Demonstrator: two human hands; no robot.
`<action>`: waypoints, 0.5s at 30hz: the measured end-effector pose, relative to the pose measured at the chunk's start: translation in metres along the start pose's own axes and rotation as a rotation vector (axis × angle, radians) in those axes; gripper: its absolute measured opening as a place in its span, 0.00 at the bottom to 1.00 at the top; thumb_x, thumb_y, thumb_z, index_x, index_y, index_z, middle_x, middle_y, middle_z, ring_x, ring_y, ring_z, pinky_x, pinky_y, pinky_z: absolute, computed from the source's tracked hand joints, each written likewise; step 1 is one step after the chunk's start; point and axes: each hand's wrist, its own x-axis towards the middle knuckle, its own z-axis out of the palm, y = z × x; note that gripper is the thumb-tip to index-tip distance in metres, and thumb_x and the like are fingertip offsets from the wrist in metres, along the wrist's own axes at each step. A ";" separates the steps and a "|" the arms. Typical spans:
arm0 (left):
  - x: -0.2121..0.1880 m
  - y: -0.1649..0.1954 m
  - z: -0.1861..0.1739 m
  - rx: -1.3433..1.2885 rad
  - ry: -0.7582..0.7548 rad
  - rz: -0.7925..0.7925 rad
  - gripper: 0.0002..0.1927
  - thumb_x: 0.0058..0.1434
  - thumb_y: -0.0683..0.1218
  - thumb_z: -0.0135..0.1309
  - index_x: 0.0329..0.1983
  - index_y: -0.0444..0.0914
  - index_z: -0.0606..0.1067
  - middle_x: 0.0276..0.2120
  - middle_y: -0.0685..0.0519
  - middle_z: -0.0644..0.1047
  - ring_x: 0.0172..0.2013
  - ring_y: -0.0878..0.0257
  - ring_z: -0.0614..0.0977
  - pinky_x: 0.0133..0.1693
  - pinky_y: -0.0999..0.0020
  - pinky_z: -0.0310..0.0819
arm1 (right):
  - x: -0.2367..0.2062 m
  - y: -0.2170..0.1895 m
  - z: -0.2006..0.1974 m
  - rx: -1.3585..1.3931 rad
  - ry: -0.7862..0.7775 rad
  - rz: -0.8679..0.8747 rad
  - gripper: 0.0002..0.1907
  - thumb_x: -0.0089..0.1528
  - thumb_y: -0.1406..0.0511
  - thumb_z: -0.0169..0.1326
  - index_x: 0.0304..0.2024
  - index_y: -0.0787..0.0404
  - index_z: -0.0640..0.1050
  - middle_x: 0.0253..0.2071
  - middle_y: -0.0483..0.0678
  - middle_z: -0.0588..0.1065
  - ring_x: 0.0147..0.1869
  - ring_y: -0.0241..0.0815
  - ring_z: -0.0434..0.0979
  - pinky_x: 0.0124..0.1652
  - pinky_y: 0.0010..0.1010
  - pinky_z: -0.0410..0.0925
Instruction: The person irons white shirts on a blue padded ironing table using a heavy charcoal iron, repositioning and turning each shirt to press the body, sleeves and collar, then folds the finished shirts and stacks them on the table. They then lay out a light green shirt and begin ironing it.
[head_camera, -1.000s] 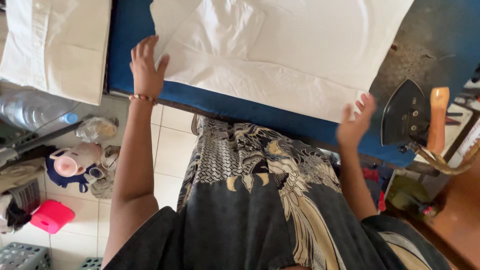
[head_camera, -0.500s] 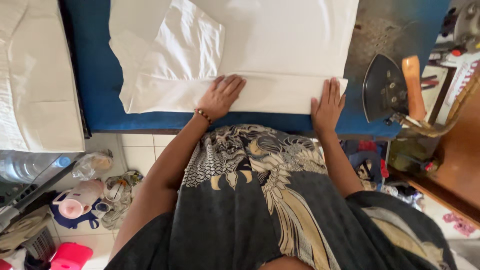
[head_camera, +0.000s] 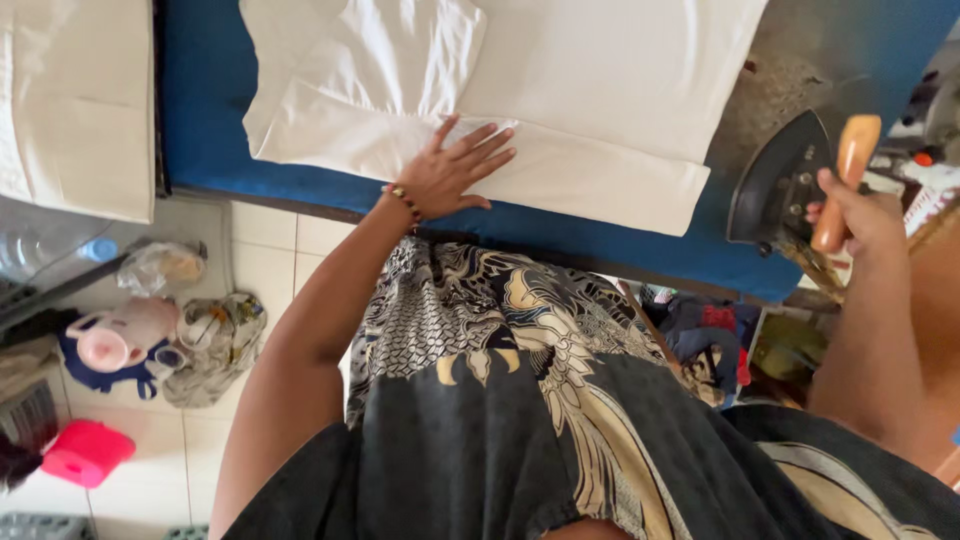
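— Risk is seen first at the right hand (head_camera: 850, 215), which is closed around the wooden handle (head_camera: 838, 180) of the dark iron (head_camera: 775, 185). How is the iron placed?

— It is stood on end beside that hand, on the worn grey patch of the blue board (head_camera: 200, 120), with its flat sole turned toward the white garment (head_camera: 560, 90). The grip is taken low on the handle, so the iron could be tipped or swung wide when it is lifted.

— And the other side?

— The left hand (head_camera: 450, 172) is laid open and flat, fingers spread, on the folded near edge of the garment, just beyond the beaded bracelet (head_camera: 405, 203). If the sole is hot, which cannot be told, those fingers would be at risk should they be met by it.

— Could the cloth be spoiled?

— A crease could be pressed into the fold under the palm if it is not smoothed. The near edge is laid close to the board's rim, so the cloth could also be dragged off toward the tiled floor (head_camera: 270, 270), where a pink toy (head_camera: 115, 335) and bags are strewn below the left arm.

— Only the head view is given, so nothing more can be checked.
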 end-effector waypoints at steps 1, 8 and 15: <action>-0.006 -0.011 -0.004 0.032 0.002 -0.031 0.46 0.61 0.70 0.47 0.79 0.50 0.52 0.77 0.58 0.51 0.75 0.61 0.50 0.71 0.39 0.40 | -0.004 -0.003 -0.006 -0.019 -0.009 -0.036 0.30 0.66 0.52 0.70 0.55 0.70 0.75 0.37 0.50 0.77 0.36 0.41 0.78 0.34 0.33 0.71; -0.108 -0.137 -0.043 0.130 0.143 -0.468 0.37 0.74 0.56 0.50 0.83 0.44 0.56 0.80 0.54 0.55 0.78 0.53 0.53 0.70 0.32 0.39 | -0.109 -0.022 0.136 -0.922 -0.080 -0.766 0.47 0.51 0.53 0.68 0.68 0.66 0.68 0.36 0.63 0.79 0.40 0.64 0.82 0.41 0.51 0.74; -0.119 -0.143 -0.043 -0.047 0.177 -0.437 0.33 0.75 0.51 0.44 0.82 0.44 0.57 0.80 0.54 0.55 0.77 0.51 0.54 0.70 0.33 0.38 | -0.197 -0.076 0.358 -1.024 -0.073 -1.032 0.29 0.56 0.56 0.64 0.56 0.60 0.72 0.29 0.55 0.79 0.29 0.57 0.81 0.28 0.47 0.72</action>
